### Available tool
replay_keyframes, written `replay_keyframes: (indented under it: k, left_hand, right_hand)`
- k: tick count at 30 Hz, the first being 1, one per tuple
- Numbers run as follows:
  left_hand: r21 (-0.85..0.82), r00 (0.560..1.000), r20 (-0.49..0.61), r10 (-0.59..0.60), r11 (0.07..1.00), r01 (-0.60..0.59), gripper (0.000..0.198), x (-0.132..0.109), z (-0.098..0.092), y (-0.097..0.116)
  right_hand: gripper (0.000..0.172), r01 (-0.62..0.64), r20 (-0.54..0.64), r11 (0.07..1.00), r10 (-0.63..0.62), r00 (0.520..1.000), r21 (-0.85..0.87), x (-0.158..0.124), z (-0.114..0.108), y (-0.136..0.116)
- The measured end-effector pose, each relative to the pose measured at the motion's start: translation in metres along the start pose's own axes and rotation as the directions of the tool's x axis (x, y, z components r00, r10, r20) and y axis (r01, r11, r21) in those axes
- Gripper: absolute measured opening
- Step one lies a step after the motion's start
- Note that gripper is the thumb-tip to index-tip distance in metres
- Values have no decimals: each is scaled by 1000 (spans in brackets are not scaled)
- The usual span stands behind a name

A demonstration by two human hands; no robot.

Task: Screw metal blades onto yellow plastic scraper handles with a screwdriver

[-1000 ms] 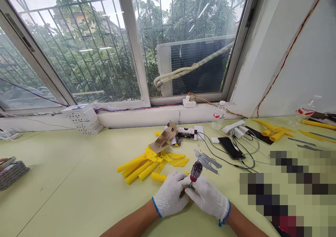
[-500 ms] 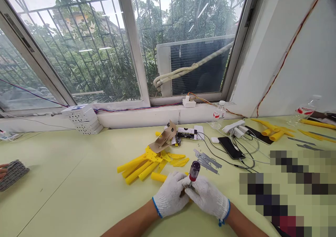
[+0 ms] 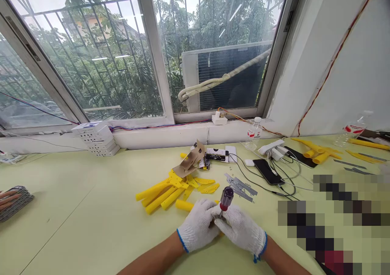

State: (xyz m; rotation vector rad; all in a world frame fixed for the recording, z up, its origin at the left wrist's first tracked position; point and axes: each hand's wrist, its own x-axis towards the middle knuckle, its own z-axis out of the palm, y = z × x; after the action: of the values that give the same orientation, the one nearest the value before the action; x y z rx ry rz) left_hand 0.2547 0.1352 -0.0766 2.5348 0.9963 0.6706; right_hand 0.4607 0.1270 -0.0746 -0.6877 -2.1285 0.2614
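Both my hands wear white knit gloves with blue cuffs and meet low in the middle of the view. My right hand (image 3: 242, 228) is closed, its fingers around the lower shaft of a screwdriver (image 3: 227, 197) that stands nearly upright, dark handle on top. Fingers curled, my left hand (image 3: 199, 225) grips what looks like a yellow plastic part (image 3: 221, 234), mostly hidden under the gloves. The screwdriver tip is hidden too. Just beyond the left hand lies a yellow tube (image 3: 183, 205). Grey metal strips (image 3: 242, 189) with small screws lie beyond the right hand.
A pile of yellow tubes and blades (image 3: 164, 189) sits left of my hands, below an open cardboard box (image 3: 189, 163). Cables run around a black phone (image 3: 268, 172). A plastic bottle (image 3: 252, 135) stands by the wall. Another person's hand (image 3: 9, 198) rests on a grey grid tray (image 3: 27, 195).
My hands and the screwdriver have barely moved; the handle tilts very slightly to the right. At far left, the other person's hand has come further into view over the grey tray.
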Motion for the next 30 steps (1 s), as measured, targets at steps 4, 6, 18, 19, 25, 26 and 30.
replay_keyframes:
  k: [4,6,18,19,25,26,30]
  left_hand:
    - [-27,1000,-24,8,1000,-9,35,0,-1,2]
    - [-23,1000,-21,-2,1000,2,34,0,0,2]
    - [-33,997,-73,-2,999,-1,45,0,-10,10]
    - [-25,998,-62,-5,1000,4,48,0,-13,10]
    - [77,1000,-11,-24,997,25,55,0,-28,8]
    - [98,1000,2,-28,995,27,56,1,-29,8]
    - [164,998,38,-42,986,36,65,2,-32,9]
  right_hand:
    - [14,-6,31,1000,6,1000,-18,0,-1,0]
    - [16,-3,56,1000,4,998,-27,2,-3,-1]
    - [14,-161,-58,960,179,982,229,3,-13,-3]
    - [16,-173,-100,954,202,974,243,2,-14,-2]
    - [22,-243,-285,942,304,909,232,0,-20,3]
    - [24,-285,-260,933,338,905,221,-1,-20,5]
    - [37,-403,-135,899,426,894,170,-5,-17,9]
